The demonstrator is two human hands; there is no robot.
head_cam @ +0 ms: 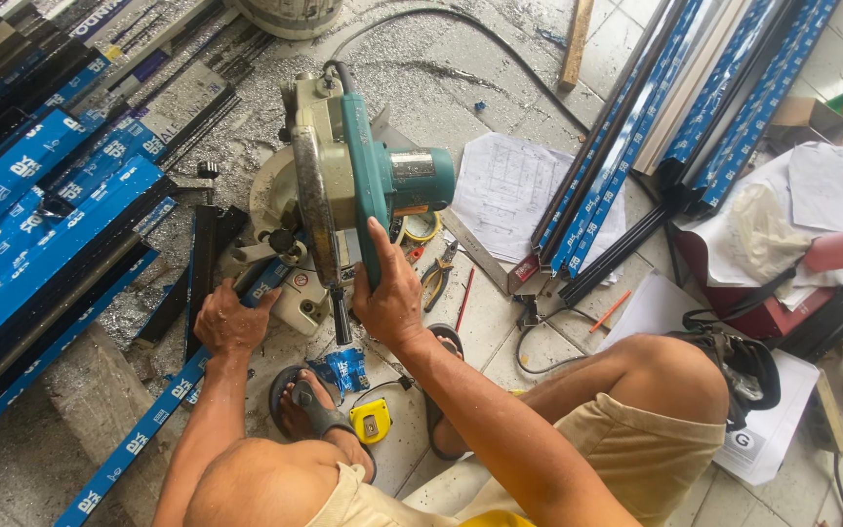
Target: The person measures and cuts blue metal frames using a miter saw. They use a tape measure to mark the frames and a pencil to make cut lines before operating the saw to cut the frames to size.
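A teal and grey miter saw [343, 185] stands on the tiled floor in front of me. My right hand [389, 298] is wrapped around its teal handle [367, 210]. My left hand [231, 319] presses down on a long aluminium profile wrapped in blue film [153, 420], which runs from the lower left up under the saw's blade guard [312, 200]. A short cut-off piece with blue film [343, 371] lies by my foot, beside a yellow tape measure [371, 421].
Stacks of blue-filmed profiles lie at the left [41, 215] and upper right [675, 107]. Paper drawings [509, 185], pliers [436, 278], a red pencil [464, 298] and a metal square [475, 249] lie right of the saw. Metal shavings cover the floor. A bucket [290, 15] stands behind.
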